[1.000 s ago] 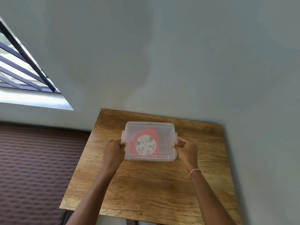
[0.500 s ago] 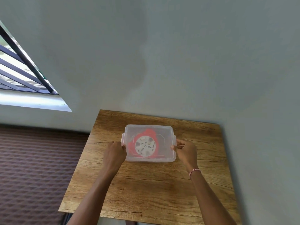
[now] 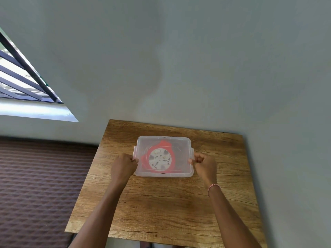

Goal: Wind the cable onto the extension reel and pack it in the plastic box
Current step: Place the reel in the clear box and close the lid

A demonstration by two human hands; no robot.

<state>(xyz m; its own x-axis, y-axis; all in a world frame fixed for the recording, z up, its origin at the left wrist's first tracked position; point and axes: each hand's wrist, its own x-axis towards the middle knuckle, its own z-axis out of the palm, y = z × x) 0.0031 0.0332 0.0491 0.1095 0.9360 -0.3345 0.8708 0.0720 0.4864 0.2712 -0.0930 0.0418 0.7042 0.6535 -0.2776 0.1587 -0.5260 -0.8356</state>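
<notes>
A wooden table (image 3: 161, 203) stands against a grey wall (image 3: 197, 59), and the clear plastic box (image 3: 184, 154) sits on its far half with the lid on. The left hand (image 3: 123, 167) is curled tight against the box's left edge, and the right hand (image 3: 204, 164) is pinched closed at the right edge, beside the side tab. Inside lies the red reel (image 3: 160, 159), flat, its pale round face up. The cloudy lid blurs it, so the cable cannot be made out.

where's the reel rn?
Head view: the reel lies inside the lidded box, mid-table, between the left hand and right hand.
</notes>
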